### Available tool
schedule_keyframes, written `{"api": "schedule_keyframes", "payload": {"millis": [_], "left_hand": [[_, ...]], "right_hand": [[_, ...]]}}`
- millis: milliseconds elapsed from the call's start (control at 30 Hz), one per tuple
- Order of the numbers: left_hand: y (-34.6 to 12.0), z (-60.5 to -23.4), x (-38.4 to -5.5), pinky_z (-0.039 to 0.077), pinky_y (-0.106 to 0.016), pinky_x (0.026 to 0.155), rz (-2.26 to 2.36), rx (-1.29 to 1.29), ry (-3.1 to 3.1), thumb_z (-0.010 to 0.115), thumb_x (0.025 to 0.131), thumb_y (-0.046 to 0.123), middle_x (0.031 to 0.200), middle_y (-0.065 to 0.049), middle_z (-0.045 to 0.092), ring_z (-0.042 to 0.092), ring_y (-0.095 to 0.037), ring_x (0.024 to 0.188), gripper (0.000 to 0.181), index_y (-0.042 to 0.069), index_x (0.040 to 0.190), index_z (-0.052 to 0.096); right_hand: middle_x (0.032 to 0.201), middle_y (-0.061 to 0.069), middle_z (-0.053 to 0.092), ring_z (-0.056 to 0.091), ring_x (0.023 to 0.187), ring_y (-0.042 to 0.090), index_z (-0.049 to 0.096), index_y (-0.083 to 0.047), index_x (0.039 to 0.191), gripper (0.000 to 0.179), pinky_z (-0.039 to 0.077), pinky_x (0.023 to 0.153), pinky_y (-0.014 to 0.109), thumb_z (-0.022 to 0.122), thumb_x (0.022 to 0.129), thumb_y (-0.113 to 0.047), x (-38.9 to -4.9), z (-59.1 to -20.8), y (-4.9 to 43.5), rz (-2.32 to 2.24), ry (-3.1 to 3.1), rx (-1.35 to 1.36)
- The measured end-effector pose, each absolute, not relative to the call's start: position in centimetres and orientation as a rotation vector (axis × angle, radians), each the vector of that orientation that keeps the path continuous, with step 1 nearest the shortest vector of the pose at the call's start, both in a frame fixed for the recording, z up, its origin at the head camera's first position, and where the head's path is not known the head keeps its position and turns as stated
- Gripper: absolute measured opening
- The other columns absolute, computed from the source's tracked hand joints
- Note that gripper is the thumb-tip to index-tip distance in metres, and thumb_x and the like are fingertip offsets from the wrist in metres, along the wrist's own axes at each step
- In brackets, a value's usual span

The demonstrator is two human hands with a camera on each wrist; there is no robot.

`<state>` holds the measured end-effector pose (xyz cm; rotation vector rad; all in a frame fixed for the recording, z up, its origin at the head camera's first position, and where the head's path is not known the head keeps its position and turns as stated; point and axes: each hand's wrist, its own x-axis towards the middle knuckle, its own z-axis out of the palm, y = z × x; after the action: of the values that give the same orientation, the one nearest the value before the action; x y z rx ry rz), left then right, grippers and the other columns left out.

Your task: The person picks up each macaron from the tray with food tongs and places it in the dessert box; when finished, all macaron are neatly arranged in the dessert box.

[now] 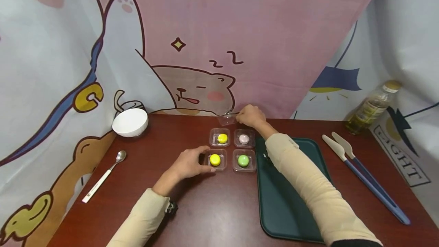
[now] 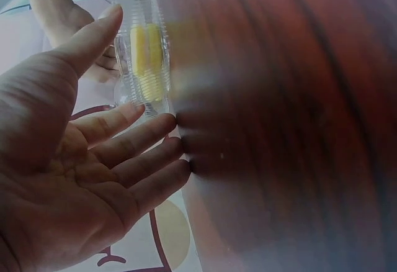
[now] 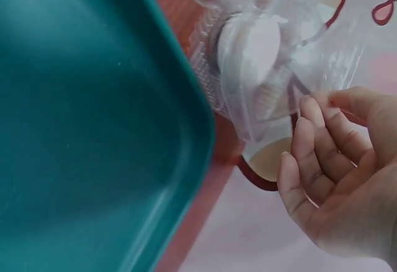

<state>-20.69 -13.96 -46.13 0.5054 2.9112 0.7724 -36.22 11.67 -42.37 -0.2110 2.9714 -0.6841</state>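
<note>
My left hand (image 1: 188, 163) is beside the near-left clear plastic box (image 1: 223, 166), thumb and forefinger spread about its left side. A yellow macaron (image 1: 215, 159) lies in that box. In the left wrist view its fingers (image 2: 149, 188) are nearly straight and their tips meet the tabletop. At the back, my right hand (image 1: 251, 116) pinches a clear plastic lid (image 1: 227, 119) by its edge. Other boxes hold a second yellow macaron (image 1: 222, 138), a pale pink macaron (image 1: 244, 139) and a green macaron (image 1: 243, 160).
A dark green tray (image 1: 284, 216) lies right of the boxes, under my right forearm. Farther right are blue-handled tongs (image 1: 368, 180) and an oil bottle (image 1: 370, 108). To the left sit a white bowl (image 1: 130, 122) and a long-handled spoon (image 1: 104, 176). A printed cloth (image 1: 274, 41) hangs behind the table.
</note>
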Motion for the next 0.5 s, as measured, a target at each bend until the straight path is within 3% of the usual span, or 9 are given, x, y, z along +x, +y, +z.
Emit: {"api": "schedule_keyframes", "payload": {"millis": [100,267,500], "left_hand": [[-13.9,-46.1,-20.6,0.055,-0.045,0.095,0.767,0.501,2.910,0.088,0.073,0.050,0.121,-0.006,0.073,0.069,-0.026,0.111,0.077,0.015,0.137,0.061],[-13.8,-46.0,-20.5,0.055,-0.045,0.096,0.788,0.500,2.912,0.089,0.073,0.049,0.121,-0.008,0.073,0.069,-0.028,0.111,0.079,0.012,0.137,0.061],[-13.7,-46.1,-20.4,0.053,-0.044,0.100,0.781,0.498,2.917,0.089,0.073,0.048,0.126,-0.009,0.072,0.067,-0.028,0.116,0.083,0.011,0.140,0.059]], "right_hand": [[0.062,-0.006,0.062,0.058,0.070,0.021,0.073,-0.018,0.065,0.028,0.045,0.062,0.037,0.064,0.088,-0.032,-35.5,-41.9,12.1,-0.684,3.021,-0.246],[0.050,-0.008,0.036,0.039,0.054,0.017,0.047,-0.021,0.050,0.040,0.031,0.049,0.033,0.062,0.086,-0.030,-34.2,-41.4,12.7,-0.727,3.088,-0.272],[0.049,-0.008,0.034,0.032,0.050,0.013,0.044,-0.022,0.049,0.041,0.022,0.046,0.028,0.062,0.086,-0.026,-31.9,-40.6,13.4,-0.854,3.150,-0.365]]}}
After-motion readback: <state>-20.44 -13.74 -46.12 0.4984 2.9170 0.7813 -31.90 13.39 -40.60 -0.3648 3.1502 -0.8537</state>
